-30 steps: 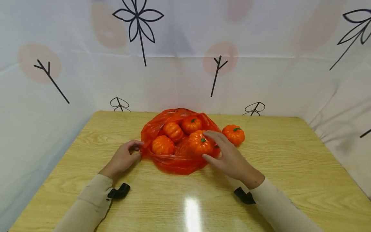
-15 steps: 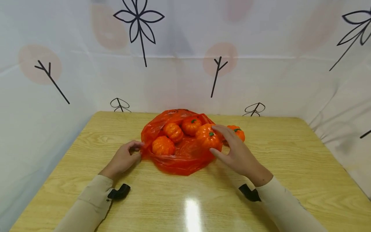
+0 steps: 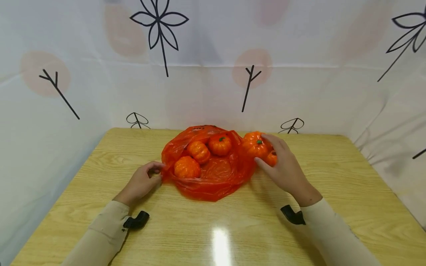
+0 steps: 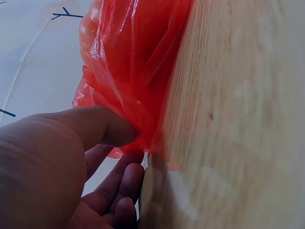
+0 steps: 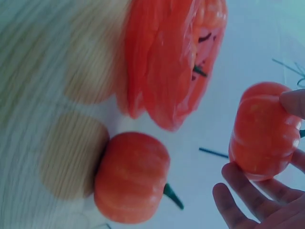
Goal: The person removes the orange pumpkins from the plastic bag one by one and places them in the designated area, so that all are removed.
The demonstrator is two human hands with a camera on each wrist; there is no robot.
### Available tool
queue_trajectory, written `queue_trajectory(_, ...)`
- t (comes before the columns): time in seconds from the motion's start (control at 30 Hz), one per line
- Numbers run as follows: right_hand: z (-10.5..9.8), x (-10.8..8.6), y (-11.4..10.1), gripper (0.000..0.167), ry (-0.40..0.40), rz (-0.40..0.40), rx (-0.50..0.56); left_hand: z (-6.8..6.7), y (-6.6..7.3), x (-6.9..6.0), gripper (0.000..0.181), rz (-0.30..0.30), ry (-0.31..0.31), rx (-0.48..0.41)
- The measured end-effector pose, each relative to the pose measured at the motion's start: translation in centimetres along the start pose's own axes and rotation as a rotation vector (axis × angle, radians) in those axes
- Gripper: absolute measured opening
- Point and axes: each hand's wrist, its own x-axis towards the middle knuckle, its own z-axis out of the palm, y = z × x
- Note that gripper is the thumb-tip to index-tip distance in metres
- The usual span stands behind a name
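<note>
A red plastic bag (image 3: 213, 190) lies wide-mouthed at the back middle of the table. Inside it sit three small orange pumpkins: one at the left (image 3: 187, 168), one behind it (image 3: 198, 151) and one with a green stem (image 3: 220, 144). My left hand (image 3: 143, 183) pinches the bag's left edge between thumb and fingers; the left wrist view shows the gathered plastic (image 4: 138, 129). My right hand (image 3: 287, 171) grips another pumpkin (image 5: 262, 131) above the table, beyond the bag's right rim. Partly hidden behind that hand, one more pumpkin (image 5: 133, 179) rests on the table.
The wooden table (image 3: 186, 236) ends at a white patterned cloth (image 3: 206, 96) hung behind it. Similar cloth (image 3: 392, 133) borders the right side. Black straps (image 3: 137, 220) show at the wrists. Light glares off the table's front middle.
My right hand has carried its pumpkin out of the bag, rightward and a little farther back, toward the pumpkin on the table. The left hand keeps its place on the bag's edge.
</note>
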Motion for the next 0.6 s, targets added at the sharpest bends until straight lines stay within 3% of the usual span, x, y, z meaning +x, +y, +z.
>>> queue_trajectory(0.27,-1.0,0.4,1.8,0.068,0.057,0.020,0.011,0.1,-0.1,-0.1,0.034,-0.004,-0.002,0.004)
queue_trajectory(0.6,-2.2,0.5,3.8,0.068,0.068,0.120,0.015,0.0,-0.1,0.0,0.034,0.002,-0.004,0.015)
